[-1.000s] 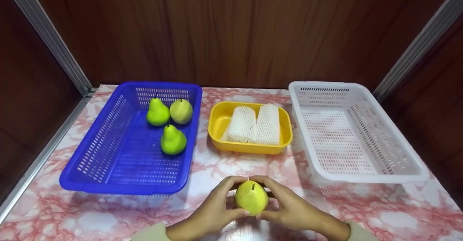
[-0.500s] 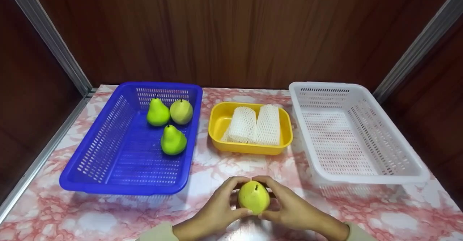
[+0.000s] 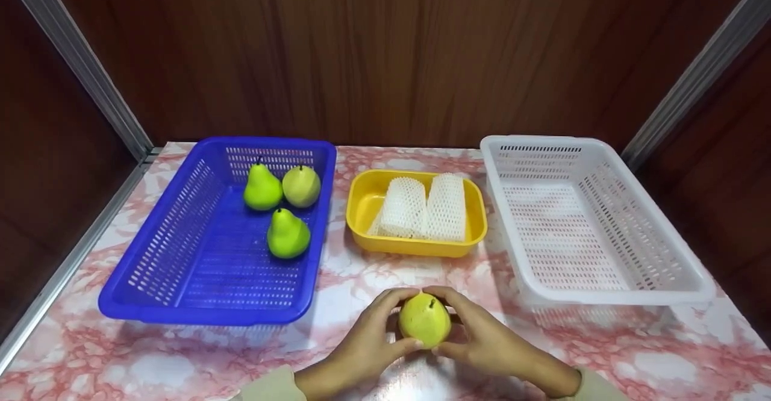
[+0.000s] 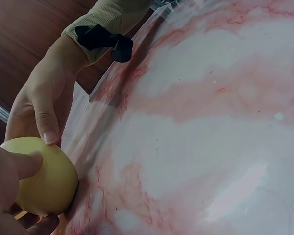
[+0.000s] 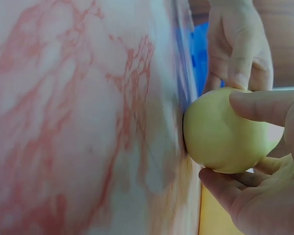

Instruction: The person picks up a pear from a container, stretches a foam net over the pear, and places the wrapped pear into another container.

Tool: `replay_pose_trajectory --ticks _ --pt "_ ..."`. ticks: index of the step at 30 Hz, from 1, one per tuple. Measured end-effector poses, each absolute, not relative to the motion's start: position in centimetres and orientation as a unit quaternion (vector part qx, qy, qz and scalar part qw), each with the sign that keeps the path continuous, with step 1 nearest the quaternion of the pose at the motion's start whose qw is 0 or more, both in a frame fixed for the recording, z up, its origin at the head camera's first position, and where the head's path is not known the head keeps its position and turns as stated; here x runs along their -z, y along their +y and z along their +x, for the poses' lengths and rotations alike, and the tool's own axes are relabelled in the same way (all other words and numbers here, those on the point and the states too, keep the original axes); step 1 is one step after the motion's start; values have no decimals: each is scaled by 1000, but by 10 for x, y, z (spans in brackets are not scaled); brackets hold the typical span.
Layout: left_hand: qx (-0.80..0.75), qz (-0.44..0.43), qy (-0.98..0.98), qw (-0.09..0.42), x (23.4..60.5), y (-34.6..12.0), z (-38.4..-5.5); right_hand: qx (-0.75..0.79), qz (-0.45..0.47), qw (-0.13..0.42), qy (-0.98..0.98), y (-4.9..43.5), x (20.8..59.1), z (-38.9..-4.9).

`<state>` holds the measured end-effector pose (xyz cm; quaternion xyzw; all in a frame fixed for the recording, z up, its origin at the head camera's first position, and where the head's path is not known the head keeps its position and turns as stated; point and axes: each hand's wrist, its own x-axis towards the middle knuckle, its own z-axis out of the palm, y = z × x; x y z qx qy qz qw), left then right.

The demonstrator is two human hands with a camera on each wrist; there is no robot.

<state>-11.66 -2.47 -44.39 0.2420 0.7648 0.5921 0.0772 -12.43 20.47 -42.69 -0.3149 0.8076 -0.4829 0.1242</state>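
Note:
A yellow-green pear [image 3: 425,321] with a short dark stem stands upright between both hands near the table's front edge. My left hand [image 3: 374,335] curls round its left side, thumb in front and fingers behind. From the other side my right hand [image 3: 482,338] grips it the same way, the fingertips of both hands meeting behind it. In the left wrist view the pear [image 4: 49,176] shows its rounded side with a thumb on it. The right wrist view shows the pear's broad bottom [image 5: 225,131] close to the tabletop.
At the left, a blue basket [image 3: 205,313] holds several pears [image 3: 289,233]. A yellow bin [image 3: 415,246] with white foam net sleeves [image 3: 447,208] stands behind the hands. To the right is a white basket [image 3: 614,297]. Wooden panels [image 3: 385,58] enclose the marbled table [image 3: 156,365].
Both hands and the pear have shifted slightly right and a little away from the table's front edge. The baskets and the yellow bin stay where they were.

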Motion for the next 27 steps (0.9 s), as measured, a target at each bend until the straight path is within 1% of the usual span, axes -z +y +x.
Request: replay_pose_trajectory --ticks 7,15,22,24,27 --pt "-608 238 754 77 444 -23 -120 489 -298 127 810 206 428 -126" --pt "-606 243 755 71 445 -22 -121 486 -300 128 811 208 428 -127" --pt "-610 237 752 76 446 -22 -121 546 -257 159 781 207 424 -127" --pt "-610 236 753 76 446 -22 -120 561 -238 148 779 205 424 -129" --pt "-612 234 751 80 446 -22 -120 569 -189 108 793 202 424 -133"
